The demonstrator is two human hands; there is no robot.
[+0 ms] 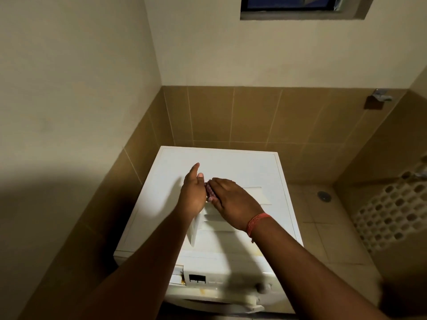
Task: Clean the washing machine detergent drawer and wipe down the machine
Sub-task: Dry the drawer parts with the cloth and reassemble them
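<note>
On top of the white washing machine point(231, 167), near the middle of its lid, both hands meet over the removed detergent drawer point(221, 221), which lies flat on the lid with its compartments facing up. Just beneath and toward the person from the two hands, the drawer's pale dividers show, and its front panel stands on edge under the left wrist.

Between the hands sits a small reddish-pink thing, the cloth or sponge point(209, 191); it is too blurred to say which. The right hand point(233, 199) lies over it, palm down, fingers bent and pressing it against the left palm, so the right hand appears to hold it. The left hand point(193, 192) stands on edge just left of it, fingers straight and pointing away from the person, thumb side up, touching the pink thing with the palm but not curled round it.

A red thread band point(255, 224) circles the right wrist, just behind the holding hand.

Toward the person from the hands, the machine's front shows the empty drawer slot point(179, 274) at the left, a dark display point(197, 278) beside it, and a dial point(261, 287) further right. Beyond the hands rises a brown tiled wall point(231, 116), with a dark window point(288, 2) high above. Well off to the right stands a white perforated basket point(390, 211).
</note>
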